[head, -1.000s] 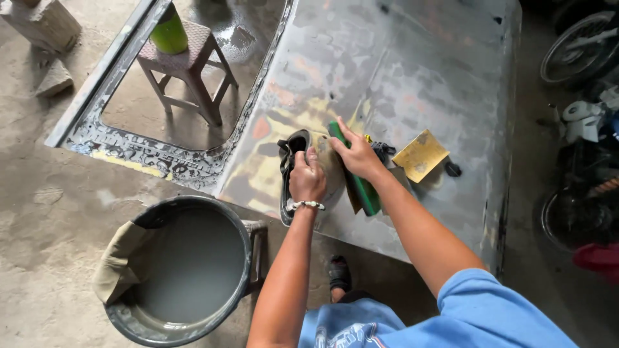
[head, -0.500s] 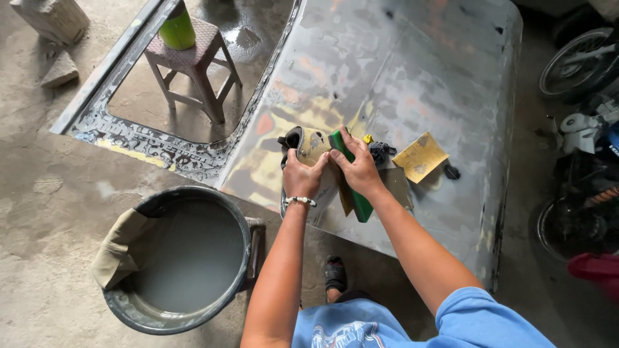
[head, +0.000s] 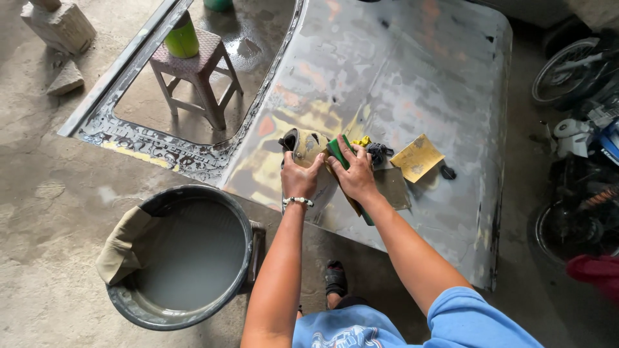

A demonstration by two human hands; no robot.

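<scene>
My left hand [head: 300, 177], a beaded bracelet at the wrist, grips a curled sheet of tan sandpaper with a dark back [head: 308, 145]. Right beside it, my right hand [head: 354, 175] holds a long green sanding block [head: 336, 149], whose lower end sticks out under the palm. The sandpaper bends against the block's top end. Both hands are over the near part of a large bare-metal body panel [head: 400, 77] with patches of old paint.
A yellow sandpaper sheet [head: 417, 158], a grey sheet [head: 393, 188], a dark rag [head: 377, 151] and a small black piece [head: 448, 172] lie on the panel. A bucket of cloudy water [head: 129, 309] with a cloth [head: 122, 248] stands left. A stool [head: 193, 77] carries a green bottle [head: 182, 37]. Motorbikes [head: 580, 129] stand on the right.
The sandpaper has come up off the panel and now curls in my left hand against the block's top. Both hands have closed together; the view has shifted slightly.
</scene>
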